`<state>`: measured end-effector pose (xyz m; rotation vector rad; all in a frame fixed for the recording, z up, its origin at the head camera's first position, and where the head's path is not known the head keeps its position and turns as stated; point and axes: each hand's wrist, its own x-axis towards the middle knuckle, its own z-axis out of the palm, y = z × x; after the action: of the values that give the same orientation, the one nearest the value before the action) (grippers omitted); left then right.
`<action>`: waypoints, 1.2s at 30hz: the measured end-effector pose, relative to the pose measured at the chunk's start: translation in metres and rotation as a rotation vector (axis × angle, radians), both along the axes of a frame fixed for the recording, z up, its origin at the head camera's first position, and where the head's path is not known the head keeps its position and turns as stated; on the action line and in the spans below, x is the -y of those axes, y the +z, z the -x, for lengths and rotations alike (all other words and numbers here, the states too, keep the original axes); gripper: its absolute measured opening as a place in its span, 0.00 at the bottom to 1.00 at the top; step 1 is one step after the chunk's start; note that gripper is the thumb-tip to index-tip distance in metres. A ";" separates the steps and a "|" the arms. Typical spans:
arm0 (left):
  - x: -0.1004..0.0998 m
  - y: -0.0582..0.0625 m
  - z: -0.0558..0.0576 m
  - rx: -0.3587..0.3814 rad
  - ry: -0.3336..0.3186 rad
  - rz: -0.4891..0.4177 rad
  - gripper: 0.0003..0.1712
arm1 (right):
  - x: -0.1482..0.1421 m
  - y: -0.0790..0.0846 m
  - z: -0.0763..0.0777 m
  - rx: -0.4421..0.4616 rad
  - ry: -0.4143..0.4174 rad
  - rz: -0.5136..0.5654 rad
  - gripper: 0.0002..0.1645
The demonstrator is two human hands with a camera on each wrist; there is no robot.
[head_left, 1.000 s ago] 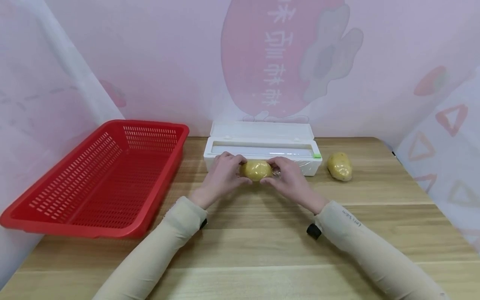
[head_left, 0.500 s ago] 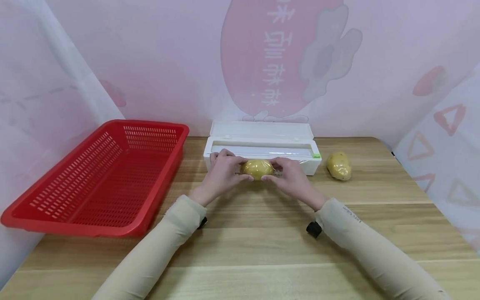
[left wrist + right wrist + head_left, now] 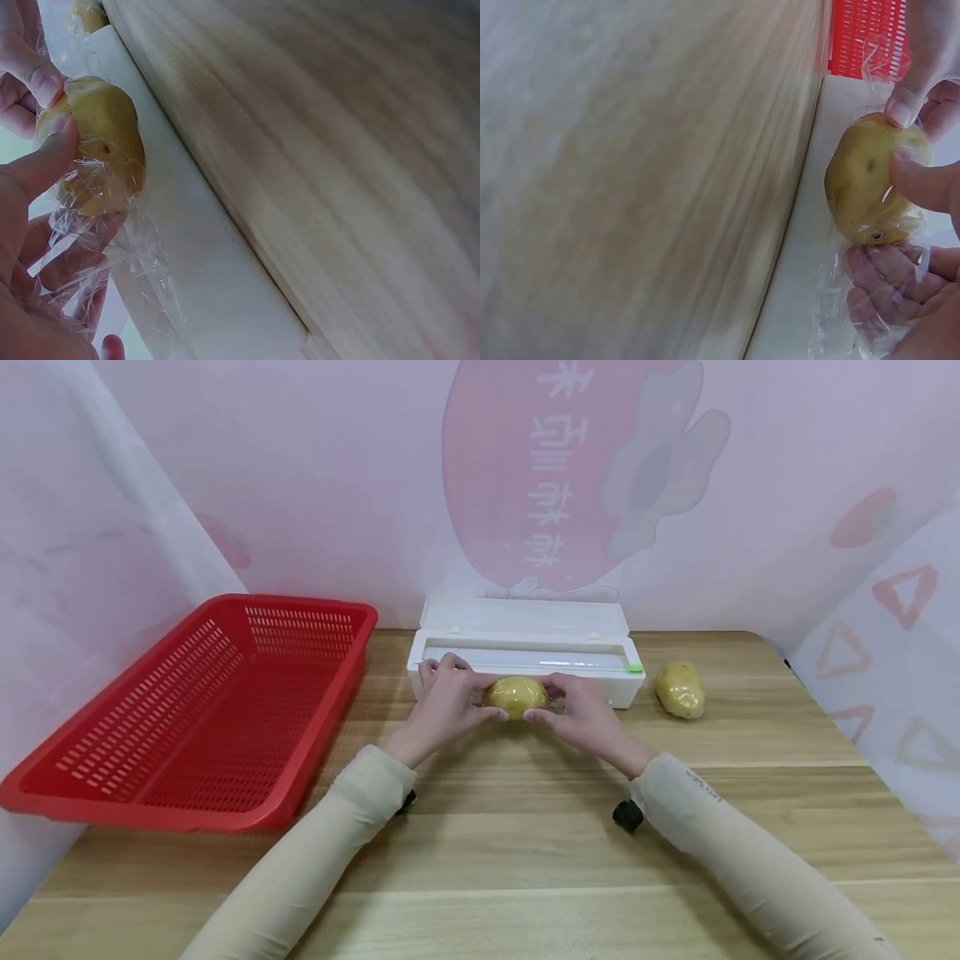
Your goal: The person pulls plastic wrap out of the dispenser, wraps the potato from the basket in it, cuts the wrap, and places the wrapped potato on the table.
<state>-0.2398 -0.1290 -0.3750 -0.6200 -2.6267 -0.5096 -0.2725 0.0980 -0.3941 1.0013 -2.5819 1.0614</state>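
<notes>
A yellow potato (image 3: 517,697) is held between both hands, raised in front of the white cling film box (image 3: 618,695). At its left end, my left hand (image 3: 447,704) grips it with thumb and fingers. My right hand (image 3: 582,717) holds the opposite end the same way, and both thumbs press its near side. Clear cling film (image 3: 97,247) covers the potato, and crumpled loose ends lie over the fingers in both wrist views. Right of the box, a second potato (image 3: 680,691) with a glossy film-like surface rests on the table.
A red perforated plastic basket (image 3: 296,768) stands at the left. The box's lid (image 3: 525,617) is raised at the back, and a green piece (image 3: 635,668) sits at its right end. Under everything is a wooden table (image 3: 525,860), backed by a printed cloth wall.
The hands and potato have shifted very slightly right, with the grip kept. Some film seen before the box front at the right no longer shows there. The head view has tilted a little.
</notes>
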 end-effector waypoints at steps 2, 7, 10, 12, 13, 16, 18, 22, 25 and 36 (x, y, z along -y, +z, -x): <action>0.000 0.000 0.001 0.000 0.002 0.006 0.26 | 0.000 0.000 0.000 0.004 -0.002 -0.007 0.26; 0.000 -0.001 0.001 0.026 0.009 -0.002 0.28 | 0.001 0.000 0.002 0.032 -0.010 -0.017 0.26; -0.001 0.000 0.001 0.046 0.010 -0.010 0.29 | 0.000 0.000 0.003 0.061 -0.003 -0.008 0.26; -0.001 -0.001 0.001 0.055 0.012 -0.011 0.29 | -0.001 -0.001 0.005 0.080 0.009 0.002 0.26; -0.001 -0.001 0.001 0.057 0.013 -0.014 0.30 | -0.001 -0.001 0.006 0.089 0.016 0.008 0.26; -0.002 -0.002 0.002 0.063 0.017 -0.020 0.31 | -0.002 -0.003 0.007 0.106 0.025 0.021 0.26; -0.002 -0.002 0.002 0.072 0.024 -0.018 0.31 | -0.002 -0.004 0.008 0.112 0.025 0.027 0.26; -0.004 -0.001 0.003 0.096 0.038 0.006 0.31 | -0.003 -0.005 0.010 0.128 0.020 0.027 0.27; -0.006 0.005 0.003 0.121 0.050 0.028 0.30 | -0.005 -0.003 0.010 0.145 0.014 0.020 0.27; -0.011 0.022 0.003 0.205 0.088 0.119 0.30 | -0.011 0.009 0.013 0.227 0.061 -0.031 0.28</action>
<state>-0.2427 -0.1183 -0.3528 -0.5086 -2.8804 -0.4123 -0.2856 0.1089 -0.3848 1.0266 -2.7703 1.2187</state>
